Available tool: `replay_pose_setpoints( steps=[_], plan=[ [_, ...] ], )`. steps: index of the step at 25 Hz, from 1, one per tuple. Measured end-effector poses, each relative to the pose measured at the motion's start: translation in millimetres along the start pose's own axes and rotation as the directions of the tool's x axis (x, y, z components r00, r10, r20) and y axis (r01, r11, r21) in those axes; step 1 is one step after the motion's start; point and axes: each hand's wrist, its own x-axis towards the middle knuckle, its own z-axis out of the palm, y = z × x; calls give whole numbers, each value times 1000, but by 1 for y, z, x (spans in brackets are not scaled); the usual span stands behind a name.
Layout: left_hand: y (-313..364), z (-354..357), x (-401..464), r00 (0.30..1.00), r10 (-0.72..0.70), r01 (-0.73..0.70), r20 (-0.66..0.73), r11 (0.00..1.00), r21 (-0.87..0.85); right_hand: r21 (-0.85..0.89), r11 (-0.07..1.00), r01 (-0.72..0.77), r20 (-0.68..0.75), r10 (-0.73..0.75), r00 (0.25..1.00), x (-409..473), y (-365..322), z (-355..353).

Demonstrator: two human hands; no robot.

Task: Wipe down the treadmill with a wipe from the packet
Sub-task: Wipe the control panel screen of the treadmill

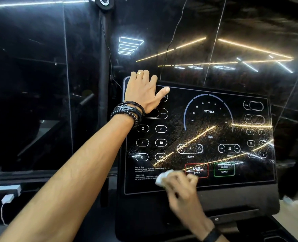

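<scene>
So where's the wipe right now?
In the head view, the wipe is bunched in the right hand, pressed on the console near its lower edge, just left of the red PAUSE/STOP button.

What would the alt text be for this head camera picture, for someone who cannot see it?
A person's right hand rubs a white wipe over the lower part of a treadmill's black console, beside the red PAUSE/STOP button. The left hand, with dark bracelets at the wrist, rests on the console's top left corner.
</scene>
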Motion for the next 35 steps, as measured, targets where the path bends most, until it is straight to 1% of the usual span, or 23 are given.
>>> replay_pose_setpoints(
  steps=[2,3,4,6,8,11,12,13,16,17,20,21,23,24,25,26,28,29,30,32,33,34,35],
  plan=[
    [3,1,-1,1000,-25,25,9,1000,-18,13,980,-200,-171,199,965,16,18,-8],
    [6,2,0,999,-36,36,8,999,-22,17,974,-226,-189,225,956,15,18,-9],
    [9,3,1,999,-45,45,3,999,-30,30,980,-199,-151,201,968,9,12,-6],
    [10,6,2,999,-42,40,-23,997,-61,10,1000,-22,4,22,1000,-9,0,-4],
    [7,10,2,999,-34,32,-36,998,-63,-42,999,34,28,-33,999,-8,16,-14],
    [4,12,1,999,-26,23,-40,998,-55,-21,971,-237,-206,228,952,8,37,-22],
    [4,13,0,998,-24,21,-54,998,-56,2,962,-274,-231,267,936,5,34,-19],
    [4,14,0,997,-23,19,-67,998,-58,8,966,-259,-203,256,945,-2,26,-13],
    [4,17,-1,996,-21,16,-85,998,-66,-40,998,-57,-37,55,998,-29,18,-10],
    [3,18,-1,995,-24,17,-98,998,-66,-70,994,-82,-55,78,995,-27,28,-15],
    [4,16,0,996,-30,22,-88,996,-81,-22,928,-371,-241,355,903,-10,42,-24],
    [5,16,-1,996,-32,25,-85,996,-83,4,926,-379,-236,369,899,-13,37,-21],
    [5,17,-1,996,-31,23,-87,996,-87,-28,979,-203,-107,199,974,-28,26,-15],
    [5,18,-1,996,-28,20,-89,996,-90,-69,991,-113,-63,108,992,-30,26,-20],
    [4,18,-1,995,-28,19,-95,996,-91,-96,991,-95,-66,88,994,-26,35,-27],
    [4,18,0,995,-29,20,-97,995,-93,-90,981,-172,-120,160,980,-19,48,-31],
    [4,18,-1,995,-33,23,-98,995,-99,-14,929,-370,-271,353,896,-7,57,-33],
    [5,19,-1,994,-36,25,-103,995,-99,10,920,-391,-279,378,883,-9,54,-29],
    [5,19,0,994,-36,26,-102,995,-98,0,936,-351,-233,342,911,-16,47,-22],
    [4,20,-1,995,-29,20,-96,995,-97,-78,984,-160,-80,154,985,-32,36,-19],
    [4,20,0,995,-27,18,-99,995,-95,-116,986,-116,-51,111,993,-30,40,-26],
    [4,20,0,994,-27,17,-101,995,-97,-144,980,-140,-74,131,989,-23,50,-33],
    [4,20,0,995,-27,17,-100,995,-103,-147,962,-232,-144,211,967,-15,60,-39]
  ],
)
